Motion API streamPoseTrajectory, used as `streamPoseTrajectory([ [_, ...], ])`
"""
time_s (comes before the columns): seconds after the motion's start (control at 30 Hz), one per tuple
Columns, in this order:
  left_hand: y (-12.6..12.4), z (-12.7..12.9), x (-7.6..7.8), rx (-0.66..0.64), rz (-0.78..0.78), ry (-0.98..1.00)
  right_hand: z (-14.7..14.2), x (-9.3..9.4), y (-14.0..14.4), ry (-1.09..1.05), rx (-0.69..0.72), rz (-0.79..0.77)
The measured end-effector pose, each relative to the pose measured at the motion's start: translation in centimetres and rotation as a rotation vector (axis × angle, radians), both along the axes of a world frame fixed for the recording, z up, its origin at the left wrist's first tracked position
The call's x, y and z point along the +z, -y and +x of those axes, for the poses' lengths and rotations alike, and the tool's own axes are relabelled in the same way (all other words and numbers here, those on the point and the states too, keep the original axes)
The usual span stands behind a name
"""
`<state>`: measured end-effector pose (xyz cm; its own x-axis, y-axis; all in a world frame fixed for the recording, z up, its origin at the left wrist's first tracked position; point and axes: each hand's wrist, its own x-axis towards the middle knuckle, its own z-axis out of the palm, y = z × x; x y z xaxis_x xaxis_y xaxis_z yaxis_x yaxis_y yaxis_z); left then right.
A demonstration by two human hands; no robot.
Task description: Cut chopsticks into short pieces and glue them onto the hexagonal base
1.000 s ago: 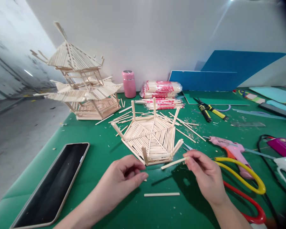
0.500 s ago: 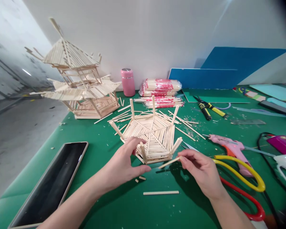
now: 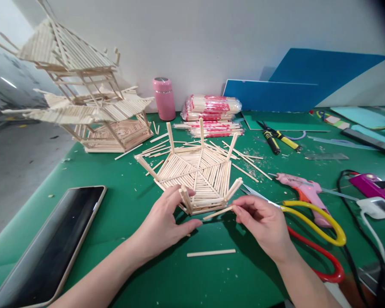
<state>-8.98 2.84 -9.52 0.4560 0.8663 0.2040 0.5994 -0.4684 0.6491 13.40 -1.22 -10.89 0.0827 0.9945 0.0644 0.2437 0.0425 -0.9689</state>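
Beside scissors (image 3: 311,231) | right hand (image 3: 265,224) pinches stick (image 3: 217,212) | left hand (image 3: 167,220) grips hexagon frame (image 3: 195,173)

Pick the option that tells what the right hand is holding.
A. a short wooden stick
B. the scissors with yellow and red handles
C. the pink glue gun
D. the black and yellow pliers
A: the right hand pinches a short wooden stick at its end, laid against the near edge of the hexagonal stick frame; the other three tools lie untouched on the green mat.

Phone (image 3: 48,252) left of hexagonal stick frame (image 3: 194,173); scissors (image 3: 311,231) right; tower (image 3: 80,94) behind-left.
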Motion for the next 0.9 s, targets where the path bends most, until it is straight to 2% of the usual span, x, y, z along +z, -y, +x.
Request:
streamPoseTrajectory([
  [0.2, 0.0, 0.1, 0.0, 0.007, 0.036, 0.001, -0.5, 0.4, 0.2, -0.016, 0.016, 0.002],
  [0.33, 0.3, 0.0, 0.7, 0.144, 0.125, -0.002, -1.1, 0.8, 0.2, -0.121, 0.034, -0.084],
  [0.4, 0.6, 0.0, 1.1, 0.162, 0.202, -0.012, -1.2, 0.9, 0.1, -0.159, 0.013, -0.124],
  [0.57, 2.3, 0.9, 1.6, 0.014, 0.311, -0.01, -1.4, 0.9, 0.0, -0.173, -0.068, -0.149],
  [0.7, 4.0, 2.2, 1.2, -0.096, 0.188, 0.014, -1.5, 1.0, 0.0, -0.109, -0.08, -0.11],
  [0.8, 4.6, 2.8, 0.8, -0.148, 0.213, 0.06, -1.7, 1.1, 0.0, -0.113, -0.083, -0.109],
  [0.9, 4.6, 2.9, 0.4, -0.146, 0.232, 0.032, -1.7, 0.9, 0.0, -0.135, -0.088, -0.12],
])
